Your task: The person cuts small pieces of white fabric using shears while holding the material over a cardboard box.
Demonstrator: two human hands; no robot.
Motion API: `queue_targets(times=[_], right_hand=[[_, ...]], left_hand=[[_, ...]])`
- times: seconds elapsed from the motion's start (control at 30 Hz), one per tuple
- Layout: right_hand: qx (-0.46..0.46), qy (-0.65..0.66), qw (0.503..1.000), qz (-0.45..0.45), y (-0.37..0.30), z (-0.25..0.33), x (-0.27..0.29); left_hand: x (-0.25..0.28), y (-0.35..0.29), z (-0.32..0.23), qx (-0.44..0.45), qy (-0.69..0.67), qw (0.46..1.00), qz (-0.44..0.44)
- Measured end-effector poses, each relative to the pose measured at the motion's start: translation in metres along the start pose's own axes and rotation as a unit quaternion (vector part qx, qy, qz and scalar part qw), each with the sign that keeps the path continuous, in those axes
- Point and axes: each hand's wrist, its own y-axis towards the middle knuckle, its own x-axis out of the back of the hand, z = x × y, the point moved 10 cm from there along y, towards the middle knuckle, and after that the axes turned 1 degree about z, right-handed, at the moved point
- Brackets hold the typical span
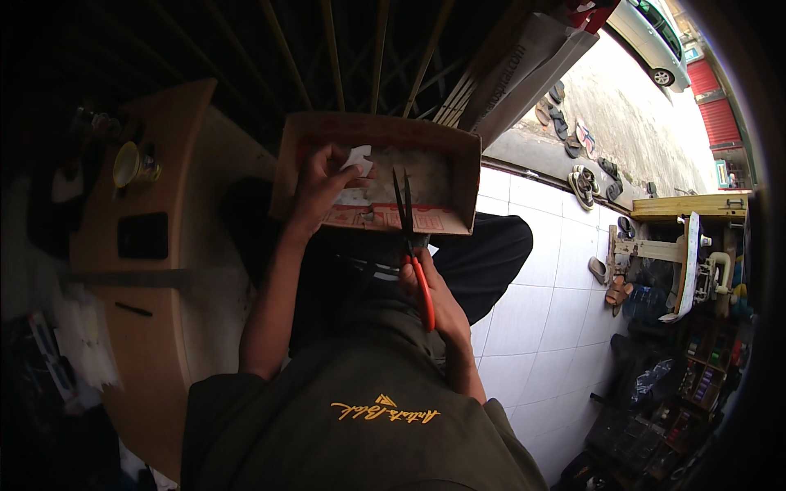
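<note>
A small white piece, like paper or thin fabric (358, 160), is pinched in the fingers of my left hand (326, 173), above the left side of a cardboard box (467, 176). My right hand (427, 282) grips a pair of scissors (426, 299) by its red-orange handles. The dark blades point away from me, slightly parted, their tips over the box's inside and apart from the white piece. Pale scraps (413, 176) cover part of the box bottom. The box rests at my lap, between my knees.
On the left, a wooden table (147, 327) carries a dark phone-like slab (142, 236), a pen (133, 309) and a round yellow-rimmed container (127, 164). A large white bag (524, 78) leans beyond the box. Several shoes (583, 186) lie by the doorway, right of the tiled floor (524, 270).
</note>
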Motion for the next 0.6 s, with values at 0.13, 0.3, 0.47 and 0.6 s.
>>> queue_targets(times=[0.13,0.3,0.47,0.6], right_hand=[[0.001,0.001,1.000,-0.008,-0.002,0.003,0.001],[0.004,0.002,1.000,-0.015,-0.001,0.003,0.001],[-0.008,-0.004,1.000,-0.012,0.000,-0.001,0.001],[0.005,-0.008,1.000,-0.019,-0.001,0.004,0.002]], left_hand=[[-0.014,-0.009,-0.005,0.033,-0.037,0.999,0.023],[-0.025,-0.009,-0.010,-0.002,0.003,0.998,0.065],[-0.022,-0.005,0.000,-0.006,0.015,0.998,0.052],[-0.020,-0.006,0.005,0.003,-0.003,0.998,0.057]])
